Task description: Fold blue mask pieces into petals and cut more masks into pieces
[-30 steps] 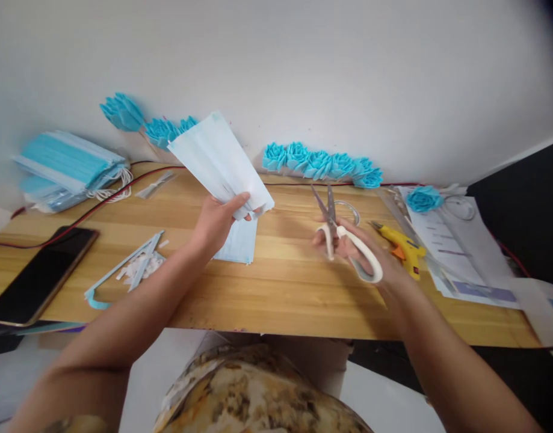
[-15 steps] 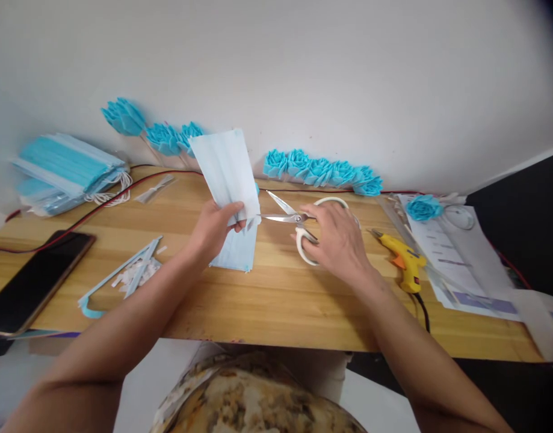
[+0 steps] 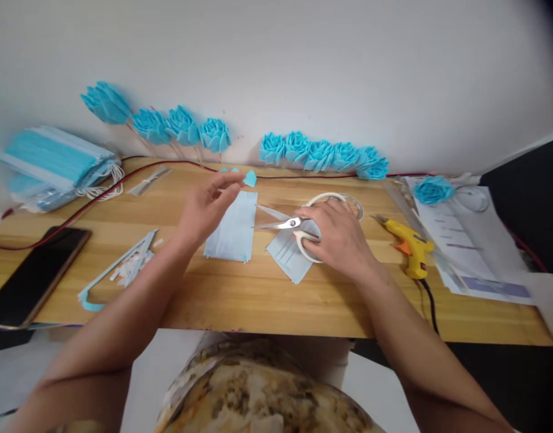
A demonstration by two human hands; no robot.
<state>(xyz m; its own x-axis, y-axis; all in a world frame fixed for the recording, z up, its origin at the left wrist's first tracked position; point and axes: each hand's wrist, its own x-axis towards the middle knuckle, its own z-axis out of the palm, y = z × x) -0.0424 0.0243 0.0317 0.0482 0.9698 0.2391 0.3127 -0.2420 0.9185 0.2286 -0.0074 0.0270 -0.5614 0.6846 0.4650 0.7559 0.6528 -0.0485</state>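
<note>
My right hand [image 3: 337, 237] grips white-handled scissors [image 3: 294, 223], their blades parted and pointing left. Beneath the scissors a pleated light-blue mask piece [image 3: 287, 258] lies at an angle on the table. Another flat mask sheet [image 3: 233, 231] rests left of the blade tips. Over that sheet's upper left, my left hand [image 3: 208, 201] hovers with fingers apart and nothing visible in them. Its fingertips are close to a small blue petal-shaped piece [image 3: 250, 178]; whether they touch it I cannot tell.
Blue fabric flowers [image 3: 181, 125] stand along the wall, with a row of more [image 3: 319, 155] to the right. A mask stack [image 3: 55, 159], a phone [image 3: 37, 273] and cut strips [image 3: 132, 270] are at left. A yellow glue gun [image 3: 409, 243] and papers [image 3: 466, 240] lie at right.
My left hand has let go of the mask sheet it held up and moved up and left. A pleated piece now lies under the scissors, which stay in my right hand.
</note>
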